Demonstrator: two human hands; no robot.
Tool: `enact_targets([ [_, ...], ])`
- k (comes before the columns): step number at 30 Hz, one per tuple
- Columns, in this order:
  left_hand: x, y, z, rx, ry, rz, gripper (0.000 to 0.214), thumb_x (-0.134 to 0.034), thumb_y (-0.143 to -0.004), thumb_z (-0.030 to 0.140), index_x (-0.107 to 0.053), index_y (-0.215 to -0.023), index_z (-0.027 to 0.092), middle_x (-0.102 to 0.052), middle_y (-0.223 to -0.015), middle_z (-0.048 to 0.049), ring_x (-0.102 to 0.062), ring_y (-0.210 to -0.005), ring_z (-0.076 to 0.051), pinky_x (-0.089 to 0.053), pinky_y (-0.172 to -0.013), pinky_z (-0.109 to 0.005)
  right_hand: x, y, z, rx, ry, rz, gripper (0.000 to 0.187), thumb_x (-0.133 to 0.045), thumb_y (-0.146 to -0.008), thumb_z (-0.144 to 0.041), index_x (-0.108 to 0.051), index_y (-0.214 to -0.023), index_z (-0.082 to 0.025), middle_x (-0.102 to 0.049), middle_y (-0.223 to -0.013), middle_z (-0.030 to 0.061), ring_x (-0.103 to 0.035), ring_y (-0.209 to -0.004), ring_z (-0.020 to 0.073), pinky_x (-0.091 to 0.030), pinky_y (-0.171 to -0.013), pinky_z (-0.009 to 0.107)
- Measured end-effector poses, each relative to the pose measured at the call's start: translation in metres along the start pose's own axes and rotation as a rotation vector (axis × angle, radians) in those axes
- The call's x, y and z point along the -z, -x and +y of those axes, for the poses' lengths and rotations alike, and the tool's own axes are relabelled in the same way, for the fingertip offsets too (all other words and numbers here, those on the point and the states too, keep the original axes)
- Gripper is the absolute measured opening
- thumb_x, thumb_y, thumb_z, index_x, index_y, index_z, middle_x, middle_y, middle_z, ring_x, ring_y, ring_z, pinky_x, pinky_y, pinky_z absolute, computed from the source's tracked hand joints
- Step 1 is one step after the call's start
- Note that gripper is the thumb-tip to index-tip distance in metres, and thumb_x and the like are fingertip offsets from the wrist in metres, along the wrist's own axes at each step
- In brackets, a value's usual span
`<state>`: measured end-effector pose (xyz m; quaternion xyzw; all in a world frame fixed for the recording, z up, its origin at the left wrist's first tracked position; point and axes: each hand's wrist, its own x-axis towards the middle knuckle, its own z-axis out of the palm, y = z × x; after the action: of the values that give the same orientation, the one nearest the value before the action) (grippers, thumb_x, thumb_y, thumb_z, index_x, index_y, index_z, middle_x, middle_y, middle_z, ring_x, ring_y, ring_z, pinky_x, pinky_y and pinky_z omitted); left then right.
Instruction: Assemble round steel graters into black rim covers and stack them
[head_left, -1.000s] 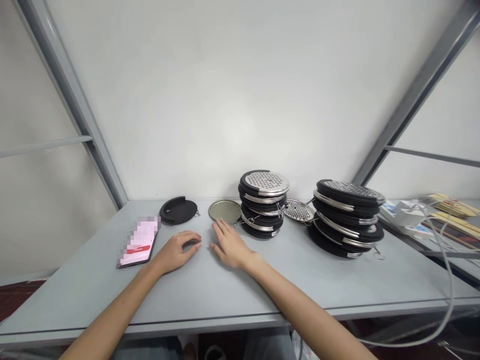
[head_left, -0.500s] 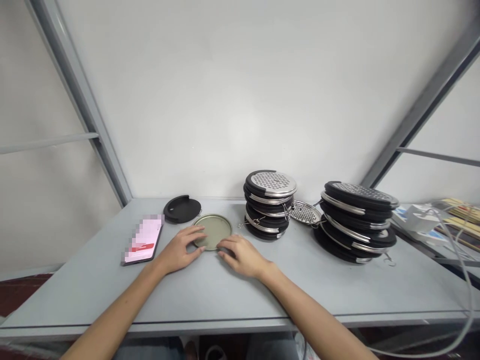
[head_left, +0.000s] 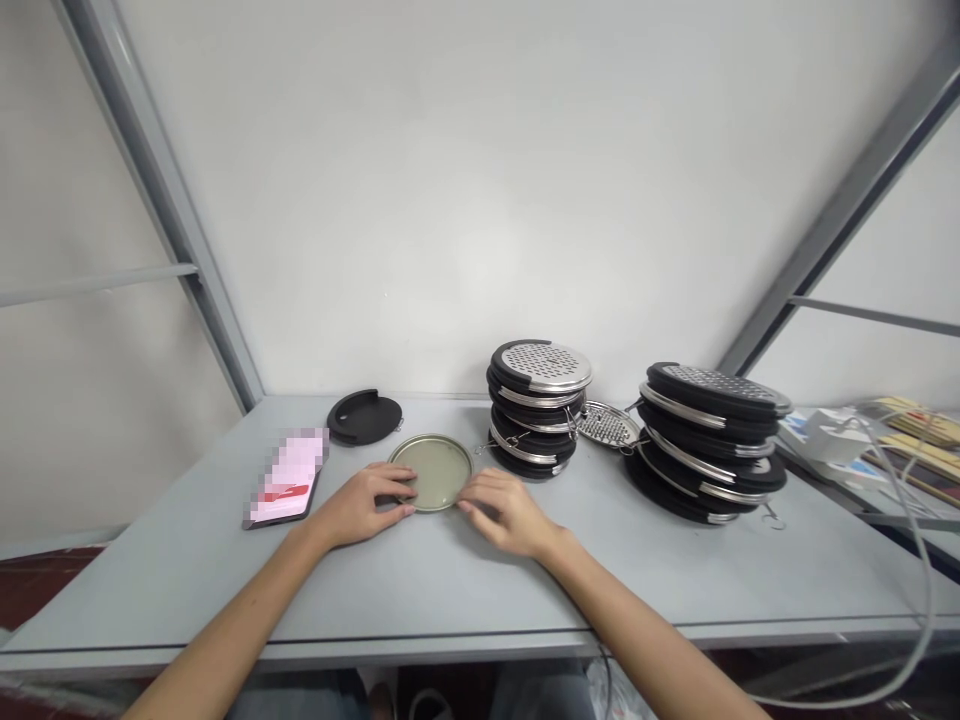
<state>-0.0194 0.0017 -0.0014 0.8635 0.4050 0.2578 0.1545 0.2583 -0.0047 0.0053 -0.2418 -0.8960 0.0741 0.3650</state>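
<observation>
A round, shallow metal dish [head_left: 433, 469] with a dull greenish inside lies flat on the grey table [head_left: 420, 580]. My left hand [head_left: 364, 503] rests at its left rim, fingers curled and touching the edge. My right hand [head_left: 506, 511] lies at its right rim, fingers spread and touching it. Behind the dish sits a black round disc [head_left: 364, 416] with a small ring at its side.
A phone [head_left: 287, 477] with a lit pink screen lies left of my left hand. Two stacks of black discs with perforated metal tops [head_left: 536, 405] [head_left: 709, 435] stand right of centre, a loose perforated plate [head_left: 607, 424] between them. Boxes and a grey cable [head_left: 911, 520] occupy the far right.
The metal dish slid from the back of the table towards me. My right hand pulled it in, and both hands now sit at its rim.
</observation>
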Motion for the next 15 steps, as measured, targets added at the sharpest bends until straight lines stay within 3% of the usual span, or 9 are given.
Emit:
enact_targets([
  [3, 0.001, 0.000, 0.002, 0.003, 0.012, 0.005, 0.024, -0.062, -0.086, 0.040, -0.076, -0.101, 0.027, -0.067, -0.123, -0.0072, -0.058, -0.117, -0.028, -0.048, -0.100, -0.044, 0.015, 0.025, 0.011, -0.017, 0.081, 0.323, 0.029, -0.038, -0.093, -0.023, -0.049, -0.067, -0.022, -0.050, -0.056, 0.0010, -0.048, -0.052, 0.0157, -0.038, -0.052, 0.029],
  [5, 0.001, 0.000, 0.002, 0.003, 0.012, 0.012, 0.024, -0.062, -0.086, 0.039, -0.076, -0.101, 0.027, -0.067, -0.122, -0.0072, -0.058, -0.117, -0.028, -0.048, -0.100, -0.044, 0.027, 0.044, 0.022, -0.062, 0.098, 0.526, 0.026, -0.035, -0.094, -0.023, -0.045, -0.069, -0.023, -0.048, -0.058, 0.0001, -0.047, -0.052, 0.0158, -0.039, -0.051, 0.030],
  [8, 0.000, 0.000, 0.003, -0.003, 0.000, 0.025, 0.023, -0.061, -0.086, 0.039, -0.076, -0.099, 0.028, -0.068, -0.120, -0.0067, -0.059, -0.115, -0.028, -0.048, -0.099, -0.043, 0.048, 0.064, 0.040, -0.228, 0.170, 0.851, 0.012, -0.042, -0.093, -0.031, -0.050, -0.093, -0.023, -0.055, -0.082, 0.0040, -0.057, -0.072, 0.0197, -0.048, -0.069, 0.036],
  [10, -0.001, -0.001, 0.003, -0.003, -0.014, 0.028, 0.023, -0.061, -0.086, 0.039, -0.075, -0.100, 0.028, -0.068, -0.120, -0.0063, -0.059, -0.115, -0.027, -0.048, -0.100, -0.043, 0.058, 0.070, 0.053, -0.396, 0.208, 0.993, 0.029, -0.043, -0.093, -0.037, -0.048, -0.116, -0.021, -0.054, -0.109, 0.0106, -0.057, -0.098, 0.0238, -0.045, -0.089, 0.044],
  [12, -0.001, -0.001, 0.003, 0.009, -0.025, 0.026, 0.024, -0.061, -0.086, 0.040, -0.075, -0.102, 0.028, -0.068, -0.120, -0.0059, -0.059, -0.115, -0.027, -0.048, -0.099, -0.043, 0.063, 0.070, 0.066, -0.572, 0.187, 0.999, 0.043, -0.038, -0.095, -0.042, -0.041, -0.131, -0.019, -0.047, -0.129, 0.0147, -0.051, -0.116, 0.0257, -0.038, -0.101, 0.048],
  [15, 0.000, -0.001, 0.004, 0.029, -0.020, 0.024, 0.025, -0.060, -0.086, 0.040, -0.074, -0.102, 0.028, -0.067, -0.121, -0.0058, -0.059, -0.115, -0.027, -0.049, -0.099, -0.041, 0.061, 0.066, 0.087, -0.598, 0.109, 0.748, 0.052, -0.018, -0.099, -0.046, -0.037, -0.137, -0.015, -0.052, -0.129, 0.0159, -0.052, -0.119, 0.0240, -0.040, -0.101, 0.045],
])
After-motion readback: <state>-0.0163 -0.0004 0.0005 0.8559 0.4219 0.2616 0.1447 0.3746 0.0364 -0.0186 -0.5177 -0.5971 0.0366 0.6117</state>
